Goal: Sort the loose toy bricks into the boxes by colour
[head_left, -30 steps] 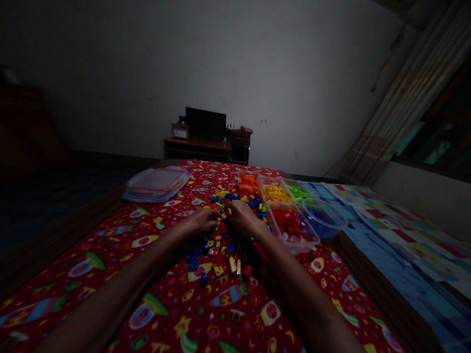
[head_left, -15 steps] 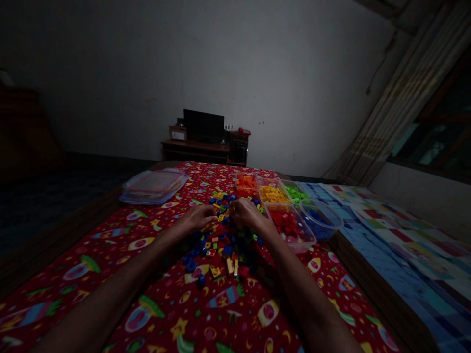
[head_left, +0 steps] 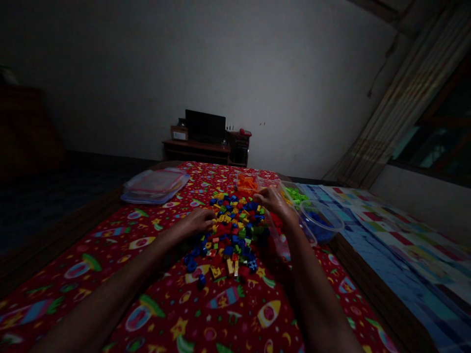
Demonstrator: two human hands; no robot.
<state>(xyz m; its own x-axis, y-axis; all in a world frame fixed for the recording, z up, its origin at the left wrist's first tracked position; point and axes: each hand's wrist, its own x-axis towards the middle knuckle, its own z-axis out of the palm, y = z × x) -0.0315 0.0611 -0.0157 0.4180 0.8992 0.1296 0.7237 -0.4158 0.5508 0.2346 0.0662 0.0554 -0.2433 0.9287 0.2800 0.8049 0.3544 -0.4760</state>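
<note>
A heap of small coloured plastic bricks (head_left: 232,230) lies on the red patterned cloth (head_left: 154,294). My left hand (head_left: 198,219) rests at the heap's left edge, fingers curled onto the bricks; I cannot make out a piece in them. My right hand (head_left: 271,200) hovers over the clear tubs at the heap's right, above the tub of yellow pieces, fingers bent, what they hold hidden. An orange-filled tub (head_left: 246,182), a green-filled tub (head_left: 297,194), a red-filled tub (head_left: 282,240) and a round bowl of blue pieces (head_left: 321,221) stand there.
A stack of clear lids (head_left: 154,185) lies at the far left of the cloth. A blue patterned mat (head_left: 405,245) runs along the right. A low shelf with a dark screen (head_left: 205,128) stands against the far wall. The room is dim.
My right hand has left the middle of the heap and moved right and away, over the tubs. My left hand has hardly moved.
</note>
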